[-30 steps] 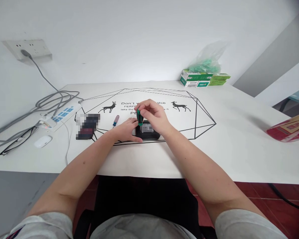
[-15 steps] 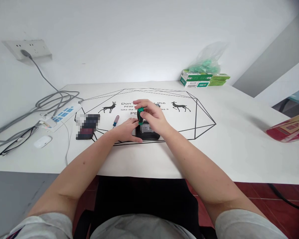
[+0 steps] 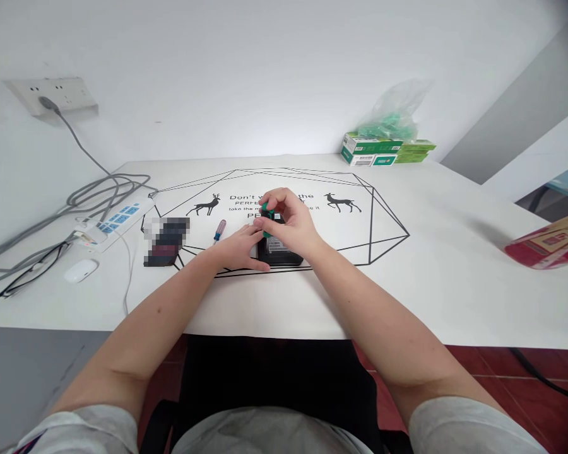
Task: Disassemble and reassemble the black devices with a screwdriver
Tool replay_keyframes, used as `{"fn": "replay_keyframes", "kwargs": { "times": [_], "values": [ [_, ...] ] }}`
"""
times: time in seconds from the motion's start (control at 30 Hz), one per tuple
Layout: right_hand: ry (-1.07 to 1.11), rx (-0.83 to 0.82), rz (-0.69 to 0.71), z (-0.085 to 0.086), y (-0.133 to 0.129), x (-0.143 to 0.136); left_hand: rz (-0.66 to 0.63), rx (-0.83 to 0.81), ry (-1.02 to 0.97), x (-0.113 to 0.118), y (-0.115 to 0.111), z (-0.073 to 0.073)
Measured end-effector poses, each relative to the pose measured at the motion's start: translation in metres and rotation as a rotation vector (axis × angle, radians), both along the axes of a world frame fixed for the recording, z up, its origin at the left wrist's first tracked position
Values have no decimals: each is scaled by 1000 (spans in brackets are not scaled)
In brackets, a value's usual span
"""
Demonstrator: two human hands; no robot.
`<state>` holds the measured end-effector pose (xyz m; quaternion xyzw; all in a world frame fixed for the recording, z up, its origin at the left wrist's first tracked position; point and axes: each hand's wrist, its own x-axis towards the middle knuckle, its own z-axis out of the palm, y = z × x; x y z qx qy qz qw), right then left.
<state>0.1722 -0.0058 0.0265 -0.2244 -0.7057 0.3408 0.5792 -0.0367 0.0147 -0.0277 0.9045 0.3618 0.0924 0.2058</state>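
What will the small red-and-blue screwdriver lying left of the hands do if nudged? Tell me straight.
The small red-and-blue screwdriver lies flat and loose on the white printed table mat, clear of the left hand. Its handle looks rounded, so a sideways nudge would probably roll it. It seems short and slim, so likely light and stiff. The smooth mat may let it slide too.

My one head camera looks forward and down over the surface (image 3: 454, 277), close above my forearms.

matt black plastic device (image 3: 279, 251), crinkly clear plastic bag (image 3: 397, 110)
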Motion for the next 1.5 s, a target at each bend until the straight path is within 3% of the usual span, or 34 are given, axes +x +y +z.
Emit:
{"fn": "replay_keyframes", "kwargs": {
  "times": [0.2, 0.33, 0.57, 1.13, 1.37, 1.5],
  "values": [
    [14, -154, 136, -2, -6, -1, -20, 24, -38, -2, 3, -5],
    [-13, -130, 189, 1, -8, 3, -20, 51, -18, 0, 2, -3],
    [-99, 93, 7, 3, -2, 3, -33, 32, -5, 0, 2, -1],
    [29, 17, -109, 0, -1, 2, -4, 23, -66, -1, -1, -1],
    [151, -19, -253, -2, 7, 4, 29, 187, -259, 2, -2, 2],
    [154, -17, -276, -6, 13, 5, 63, 221, -232, 3, 1, 1]
  ]
}}
